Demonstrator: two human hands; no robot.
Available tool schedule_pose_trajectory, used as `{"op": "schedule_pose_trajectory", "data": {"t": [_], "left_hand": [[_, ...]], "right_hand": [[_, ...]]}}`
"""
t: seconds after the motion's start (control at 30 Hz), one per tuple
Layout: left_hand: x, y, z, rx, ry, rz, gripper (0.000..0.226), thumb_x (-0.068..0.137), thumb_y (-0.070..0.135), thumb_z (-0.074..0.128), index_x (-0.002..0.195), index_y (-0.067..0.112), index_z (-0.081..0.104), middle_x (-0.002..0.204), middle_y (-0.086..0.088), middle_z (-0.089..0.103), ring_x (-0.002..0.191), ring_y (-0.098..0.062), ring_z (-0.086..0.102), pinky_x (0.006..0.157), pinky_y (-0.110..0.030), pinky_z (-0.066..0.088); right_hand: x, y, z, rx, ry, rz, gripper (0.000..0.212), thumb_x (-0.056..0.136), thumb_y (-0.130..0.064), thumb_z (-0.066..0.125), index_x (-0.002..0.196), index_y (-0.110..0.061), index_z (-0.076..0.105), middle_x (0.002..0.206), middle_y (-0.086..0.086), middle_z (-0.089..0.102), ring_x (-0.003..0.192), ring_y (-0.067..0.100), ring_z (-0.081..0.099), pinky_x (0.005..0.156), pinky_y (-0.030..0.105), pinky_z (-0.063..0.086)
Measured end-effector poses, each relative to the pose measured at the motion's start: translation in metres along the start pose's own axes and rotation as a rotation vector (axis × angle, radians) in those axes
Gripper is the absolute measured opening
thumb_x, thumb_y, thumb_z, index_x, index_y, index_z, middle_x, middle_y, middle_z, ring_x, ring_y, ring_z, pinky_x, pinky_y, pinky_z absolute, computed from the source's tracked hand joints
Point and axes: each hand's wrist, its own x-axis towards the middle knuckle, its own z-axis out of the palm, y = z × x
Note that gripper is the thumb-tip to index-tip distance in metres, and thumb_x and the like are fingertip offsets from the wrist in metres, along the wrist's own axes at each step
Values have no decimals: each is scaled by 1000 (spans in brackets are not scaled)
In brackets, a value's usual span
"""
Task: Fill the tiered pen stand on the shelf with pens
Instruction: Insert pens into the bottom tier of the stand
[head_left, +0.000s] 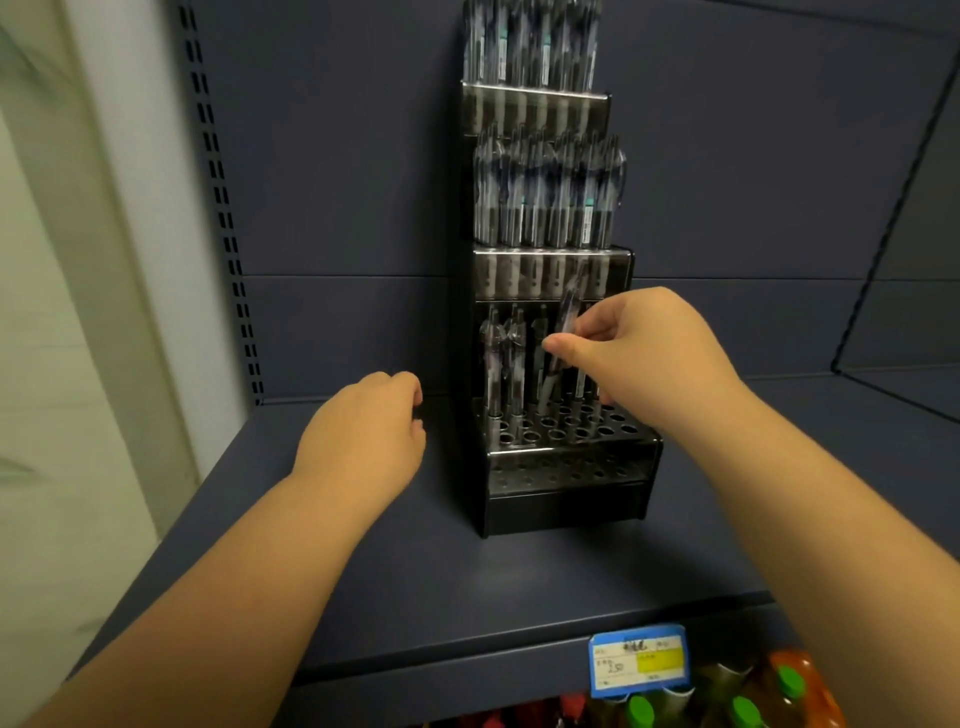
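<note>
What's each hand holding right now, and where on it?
The right hand pinches a wrapped pen near its middle, over the stand's bottom tier. The left hand holds nothing visible.

Handwritten "250", barely legible, on the shelf-edge price tag (640, 660).

A black three-tiered pen stand (566, 467) stands on a dark blue-grey metal shelf (467, 587). The right hand (644, 353) pinches a clear-wrapped pen (566, 327), tilted over the partly filled bottom tier. The left hand (363, 441), fingers loosely curled, sits just left of the stand.
</note>
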Motion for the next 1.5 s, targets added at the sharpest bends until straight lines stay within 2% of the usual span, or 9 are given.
{"op": "schedule_pose_trajectory", "data": {"t": [0.17, 0.33, 0.53, 0.83, 0.93, 1.1, 1.23, 1.4, 1.5], "left_hand": [[6, -5, -1, 87, -43, 26, 27, 98, 19, 52, 123, 22, 59, 112, -1, 59, 97, -21, 58, 72, -30, 44], [8, -16, 3, 108, -90, 12, 29, 95, 10, 49, 118, 23, 59, 106, 0, 60, 91, -21, 56, 72, -34, 47], [14, -25, 3, 99, -60, 17, 26, 95, 13, 50, 116, 22, 60, 104, 0, 61, 92, -23, 57, 71, -35, 46], [9, -35, 12, 13, -105, -61, 23, 95, 14, 48, 112, 24, 61, 103, 3, 61, 88, -18, 54, 72, -31, 44], [8, -32, 12, 12, -109, -80, 21, 94, 16, 48, 110, 23, 60, 100, 4, 60, 85, -17, 53, 70, -30, 42], [10, -33, 9, -24, -91, -133, 16, 93, 24, 51, 107, 27, 58, 96, 7, 59, 85, -18, 55, 70, -33, 45], [9, -35, 0, -70, -85, -204, 11, 86, 29, 56, 97, 33, 56, 92, 9, 63, 83, -18, 58, 71, -33, 46], [17, -19, -43, -232, 195, -213, 18, 81, 37, 60, 98, 30, 63, 95, 0, 71, 92, -30, 67, 84, -43, 54], [32, 21, -82, -322, 451, -104, 19, 82, 48, 50, 100, 48, 58, 93, 6, 65, 96, -27, 65, 90, -53, 54]], "right_hand": [[5, -2, -2, -32, -24, -29, 36, 92, -49, 68, 88, -15, 77, 76, 6, 74, 59, 18, 68, 67, 35, 60], [6, -7, 5, -146, -204, -29, 26, 93, -48, 68, 87, -24, 75, 65, 2, 72, 57, 15, 69, 58, 25, 54], [6, 2, 16, -199, -213, -1, 35, 92, -51, 68, 81, -18, 75, 54, -2, 60, 47, 10, 54, 48, 23, 38], [8, 3, 21, -243, -217, -4, 41, 93, -52, 65, 85, -13, 76, 54, 0, 56, 45, 13, 52, 47, 23, 37], [2, 5, 24, -282, -177, -31, 41, 93, -54, 64, 82, -16, 74, 56, -2, 58, 55, 18, 60, 50, 25, 42], [-12, 10, 13, -288, -127, -26, 45, 90, -62, 62, 121, -29, 69, 87, -13, 69, 82, 9, 63, 72, 32, 56], [-16, 28, -10, -246, 1, -36, 30, 92, -54, 64, 113, -34, 68, 81, -20, 62, 80, 3, 59, 68, 28, 49], [-20, 82, -47, -233, 253, -49, 26, 92, -39, 67, 113, -25, 66, 91, -15, 61, 86, 10, 58, 75, 29, 46], [-18, 122, -74, -318, 304, -50, 30, 91, -33, 67, 115, -16, 64, 106, -3, 60, 97, 19, 58, 82, 33, 47]]}}
